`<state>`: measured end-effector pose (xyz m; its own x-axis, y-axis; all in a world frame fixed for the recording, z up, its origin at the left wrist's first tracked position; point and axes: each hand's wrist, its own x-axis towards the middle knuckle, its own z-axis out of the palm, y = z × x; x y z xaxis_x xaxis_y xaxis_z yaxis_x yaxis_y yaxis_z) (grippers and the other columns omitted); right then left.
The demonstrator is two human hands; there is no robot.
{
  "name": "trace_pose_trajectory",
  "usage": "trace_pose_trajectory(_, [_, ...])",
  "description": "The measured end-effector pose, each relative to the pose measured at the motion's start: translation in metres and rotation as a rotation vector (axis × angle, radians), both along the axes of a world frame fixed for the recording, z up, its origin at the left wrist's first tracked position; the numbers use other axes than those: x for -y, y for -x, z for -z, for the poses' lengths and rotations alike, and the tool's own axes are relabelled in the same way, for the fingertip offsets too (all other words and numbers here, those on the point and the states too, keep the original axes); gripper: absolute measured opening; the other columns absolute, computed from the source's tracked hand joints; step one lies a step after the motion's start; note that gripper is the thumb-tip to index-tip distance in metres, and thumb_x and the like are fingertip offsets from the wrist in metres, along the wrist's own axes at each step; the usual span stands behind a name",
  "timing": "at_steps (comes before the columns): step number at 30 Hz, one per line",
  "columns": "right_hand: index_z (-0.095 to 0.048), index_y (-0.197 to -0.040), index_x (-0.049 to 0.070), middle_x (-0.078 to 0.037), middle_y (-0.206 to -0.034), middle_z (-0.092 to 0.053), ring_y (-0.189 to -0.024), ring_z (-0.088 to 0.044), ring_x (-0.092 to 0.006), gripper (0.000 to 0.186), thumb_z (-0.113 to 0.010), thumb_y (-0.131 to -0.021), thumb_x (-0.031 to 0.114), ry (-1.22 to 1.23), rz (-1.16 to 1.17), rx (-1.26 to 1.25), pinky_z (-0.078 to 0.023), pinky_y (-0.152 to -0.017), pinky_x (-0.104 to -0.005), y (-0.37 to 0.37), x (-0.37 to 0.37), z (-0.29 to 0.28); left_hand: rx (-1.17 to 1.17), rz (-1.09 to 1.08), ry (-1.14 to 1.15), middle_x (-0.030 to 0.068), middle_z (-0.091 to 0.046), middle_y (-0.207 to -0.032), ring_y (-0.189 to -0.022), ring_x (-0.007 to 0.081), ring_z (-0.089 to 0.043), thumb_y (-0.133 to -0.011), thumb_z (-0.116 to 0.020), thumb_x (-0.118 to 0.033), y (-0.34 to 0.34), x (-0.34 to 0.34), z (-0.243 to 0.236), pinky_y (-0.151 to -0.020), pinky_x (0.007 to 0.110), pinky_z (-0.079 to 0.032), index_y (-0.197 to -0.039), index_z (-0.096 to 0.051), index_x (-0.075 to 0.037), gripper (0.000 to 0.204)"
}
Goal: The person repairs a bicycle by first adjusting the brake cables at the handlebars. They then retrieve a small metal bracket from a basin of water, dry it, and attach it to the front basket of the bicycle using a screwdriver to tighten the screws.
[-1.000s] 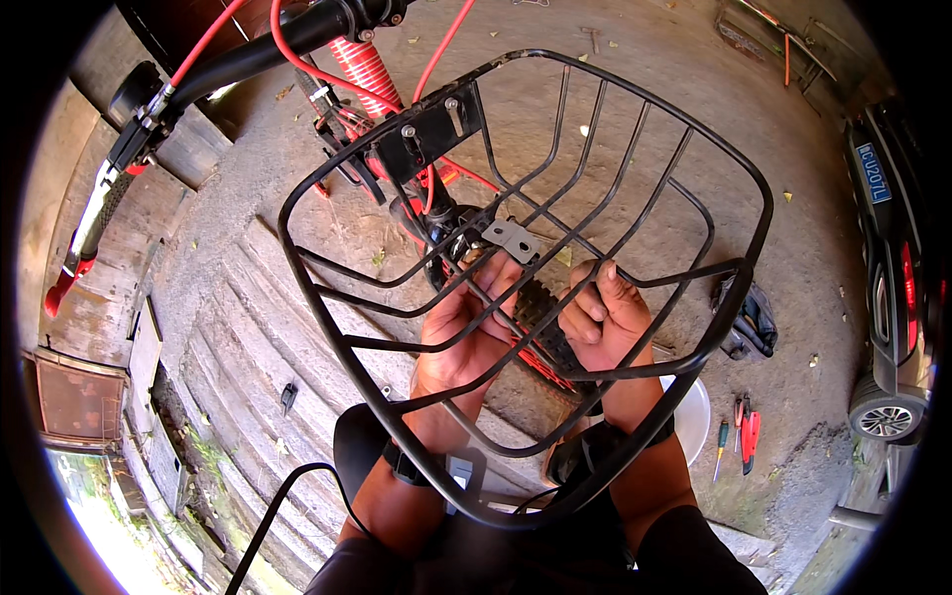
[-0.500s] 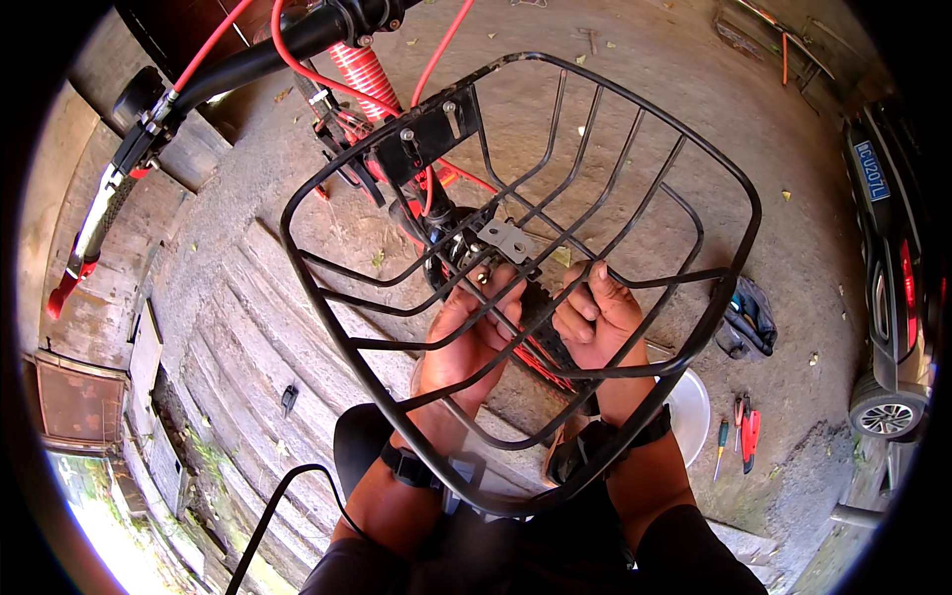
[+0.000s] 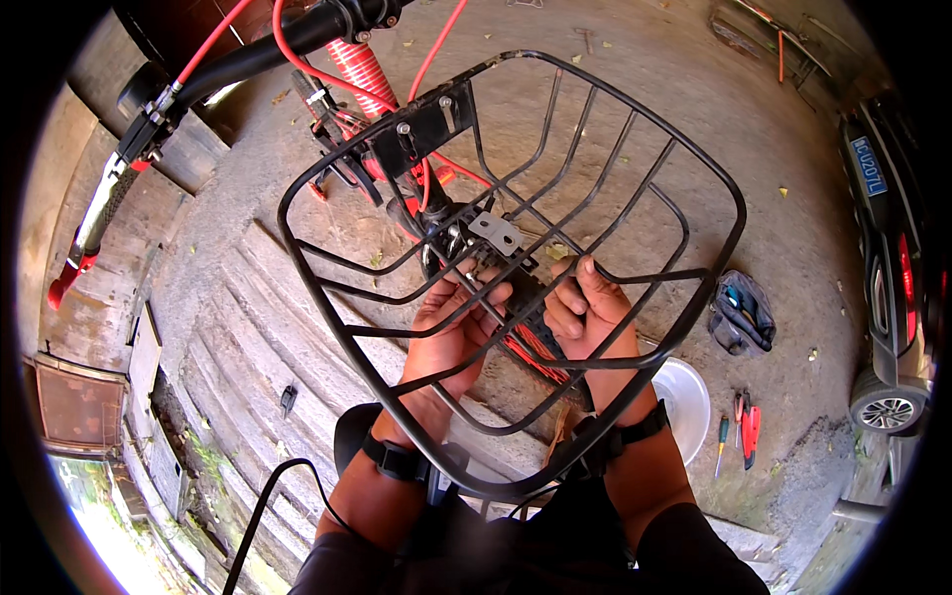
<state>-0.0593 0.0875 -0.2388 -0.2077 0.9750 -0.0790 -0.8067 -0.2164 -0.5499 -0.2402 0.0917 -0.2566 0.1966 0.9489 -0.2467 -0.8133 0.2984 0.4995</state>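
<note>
Black wire basket with a thick rim (image 3: 741,213) is in front of the black bicycle handlebar (image 3: 260,61), above the knobbly black tyre (image 3: 527,299). Grey metal bracket with holes (image 3: 496,231) shows through the basket wires. Left hand (image 3: 464,302) is below it, fingers bent close together; wires block the view, can't tell if they're clamped on anything. Right hand (image 3: 592,309) is across the tyre, fingers curled, thumb up by the index; grip contents also unclear. White round basin (image 3: 684,405) and dark crumpled bag (image 3: 742,315) on the floor, right side.
</note>
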Motion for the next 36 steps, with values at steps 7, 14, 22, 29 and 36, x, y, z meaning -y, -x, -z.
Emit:
trace_pose_trajectory(7, [-0.062, -0.096, 0.001, 0.003, -0.059, -0.040, -0.045, -0.035, -0.0093, 0.033, -0.058, -0.097, 0.034, 0.041, 0.055, 0.030, -0.027, -0.043, -0.0232, 0.002, 0.001, 0.002, 0.001, 0.075, -0.033, 0.0139, -0.069, -0.106, -0.090, 0.0259, -0.069, -0.090, -0.060, -0.005, 0.000, -0.010, -0.004, -0.074, 0.033, -0.055, -0.114, -0.062, -0.009, 0.024])
trace_pose_trajectory(14, [-0.060, -0.099, -0.002, 0.001, -0.062, -0.041, -0.049, -0.037, -0.0089, 0.033, -0.059, -0.097, 0.031, 0.038, 0.077, 0.007, -0.029, -0.045, -0.0218, 0.006, 0.000, 0.005, 0.033, 0.082, -0.043, 0.0134, -0.069, -0.107, -0.093, 0.0264, -0.069, -0.089, -0.062, -0.005, -0.001, -0.006, 0.003, -0.080, 0.036, -0.055, -0.112, -0.063, -0.009, 0.023])
trace_pose_trajectory(22, [-0.060, -0.100, -0.002, 0.001, -0.063, -0.041, -0.049, -0.037, -0.0090, 0.033, -0.057, -0.098, 0.030, 0.046, 0.072, 0.006, -0.030, -0.045, -0.0218, 0.007, -0.001, 0.005, 0.036, 0.098, -0.056, 0.0129, -0.069, -0.106, -0.095, 0.0261, -0.069, -0.089, -0.062, -0.004, -0.003, -0.006, 0.006, -0.080, 0.037, -0.055, -0.109, -0.064, -0.009, 0.020])
trace_pose_trajectory(29, [-0.058, -0.103, 0.000, -0.005, -0.076, -0.052, -0.057, -0.049, -0.0169, 0.027, -0.061, -0.093, 0.025, 0.161, 0.111, -0.003, -0.038, -0.052, -0.0261, -0.007, 0.010, 0.014, -0.012, 0.082, -0.113, 0.0093, -0.069, -0.100, -0.094, 0.0234, -0.070, -0.092, -0.060, -0.004, 0.001, -0.009, 0.020, -0.075, 0.033, -0.059, -0.109, -0.063, -0.007, 0.018])
trace_pose_trajectory(36, [-0.059, -0.106, -0.002, -0.016, -0.102, -0.062, -0.099, -0.064, -0.0334, 0.025, -0.062, -0.085, 0.011, 0.158, 0.239, 0.255, -0.053, -0.086, -0.0390, -0.066, 0.054, 0.023, -0.008, 0.074, -0.112, 0.0068, -0.069, -0.093, -0.087, 0.0228, -0.071, -0.091, -0.061, -0.004, -0.003, -0.012, 0.010, -0.071, 0.033, -0.059, -0.108, -0.064, -0.006, 0.017])
